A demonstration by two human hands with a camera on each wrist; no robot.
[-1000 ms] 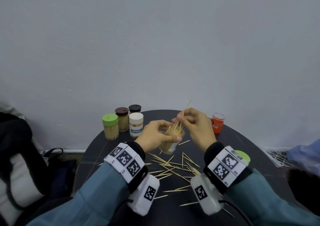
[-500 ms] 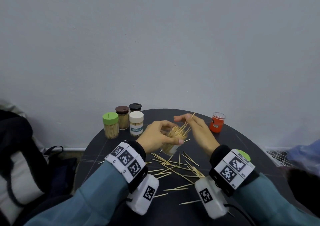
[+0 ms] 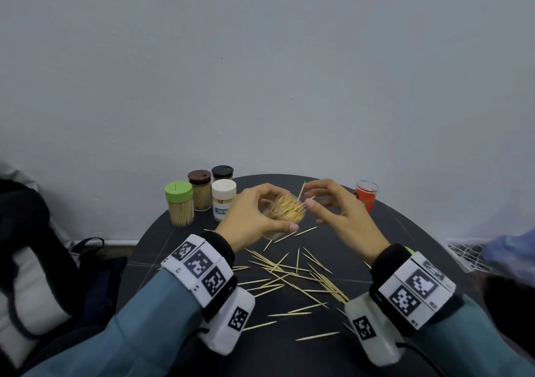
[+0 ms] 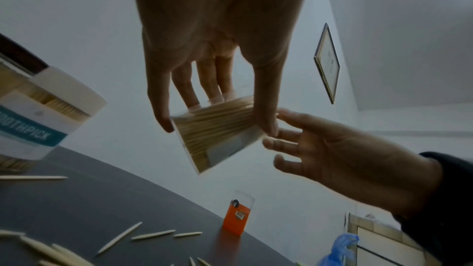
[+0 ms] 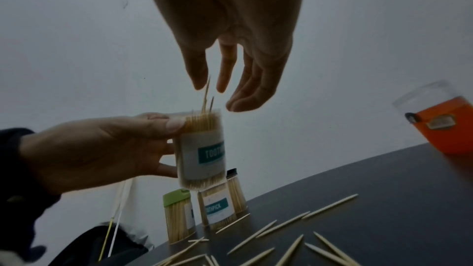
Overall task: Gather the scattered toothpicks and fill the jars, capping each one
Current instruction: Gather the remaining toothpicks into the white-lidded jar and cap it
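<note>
My left hand grips a clear labelled jar packed with toothpicks and holds it tilted above the round black table. In the left wrist view the fingers and thumb wrap the jar. My right hand hovers open just over the jar's uncapped mouth. One or two toothpicks stand up out of the jar between thumb and forefinger, and I see no pinch on them. Several loose toothpicks lie scattered between my wrists.
Capped full jars stand at the back left: green lid, brown lid, black lid, white lid. An orange jar stands uncapped at the back right. A green lid peeks out beside my right wrist.
My right hand pinched a bundle of toothpicks in the jar's mouth, pushed it down, and has now opened. The left hand has lifted the jar slightly.
</note>
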